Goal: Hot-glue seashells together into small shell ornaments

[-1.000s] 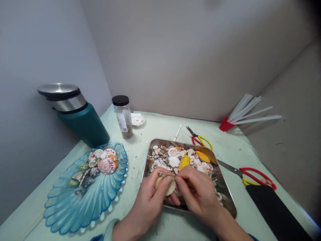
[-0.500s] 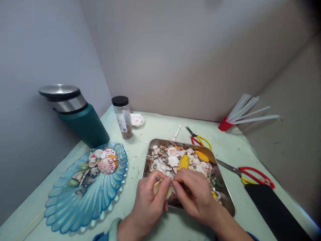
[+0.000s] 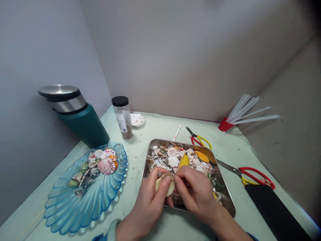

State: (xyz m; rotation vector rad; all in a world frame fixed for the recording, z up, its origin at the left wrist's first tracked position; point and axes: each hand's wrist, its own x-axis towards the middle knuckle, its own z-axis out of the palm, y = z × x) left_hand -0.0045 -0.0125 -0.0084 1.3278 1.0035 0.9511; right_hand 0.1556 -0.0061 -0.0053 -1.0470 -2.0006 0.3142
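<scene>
A pale yellow, rounded shell (image 3: 169, 189) is gripped between the thumb and fingers of my left hand (image 3: 150, 197). My right hand (image 3: 197, 192) pinches at the shell's upper right edge, its thumb and forefinger pressed together. Whatever those fingertips hold is too small to make out. Both hands are over the near part of a metal tray (image 3: 228, 197) filled with mixed shells and starfish-like pieces. Just beyond my fingers lie a white scallop shell (image 3: 173, 162), a bumpy yellow piece (image 3: 184, 161) and a thin metal tool (image 3: 166, 164), partly covered.
A blue shell-shaped glass dish (image 3: 100, 204) holding shells is at left. Behind it stand a teal bottle (image 3: 85, 125) and a black-lidded jar (image 3: 121, 117). Scissors (image 3: 255, 174), smaller scissors (image 3: 200, 139), a black slab (image 3: 273, 211) and a red cup (image 3: 225, 125) of translucent sticks are at right.
The yellow shell has turned and shows more of its face between my hands. My right fingertips have shifted slightly right along with its edge. Everything else is in place.
</scene>
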